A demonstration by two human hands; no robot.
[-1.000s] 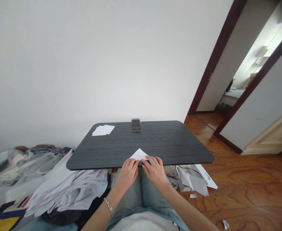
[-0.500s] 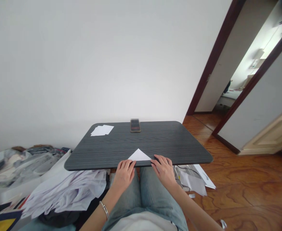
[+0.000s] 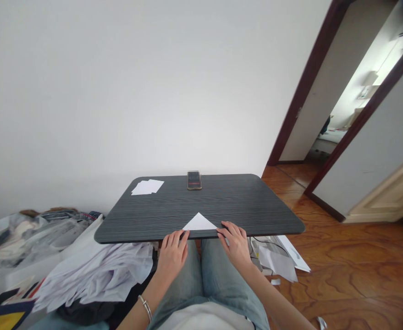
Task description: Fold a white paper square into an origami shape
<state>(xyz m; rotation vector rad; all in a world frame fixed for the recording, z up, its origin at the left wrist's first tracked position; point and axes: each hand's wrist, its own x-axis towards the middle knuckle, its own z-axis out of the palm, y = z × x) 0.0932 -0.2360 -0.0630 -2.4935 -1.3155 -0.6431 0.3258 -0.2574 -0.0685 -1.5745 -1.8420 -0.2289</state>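
A white sheet of paper folded to a triangle [image 3: 199,222] lies at the near edge of the dark tabletop [image 3: 187,206], its long side toward me. My left hand [image 3: 172,252] rests at the table edge, fingers stretched out, tips at the paper's left corner. At the right corner, the thumb and forefinger of my right hand [image 3: 234,245] close on the paper, the other fingers lying on the tabletop. A bracelet [image 3: 145,308] circles my left wrist.
Several white paper sheets [image 3: 147,187] lie at the table's far left. A phone [image 3: 194,180] stands at the back, near the wall. Piled clothes and plastic bags [image 3: 94,275] fill the left side. Papers and a cable [image 3: 278,259] are below the table's right side.
My left hand has slid slightly left and back along the fold, to the paper's corner. My right hand stays at the right corner. The view has shifted slightly.
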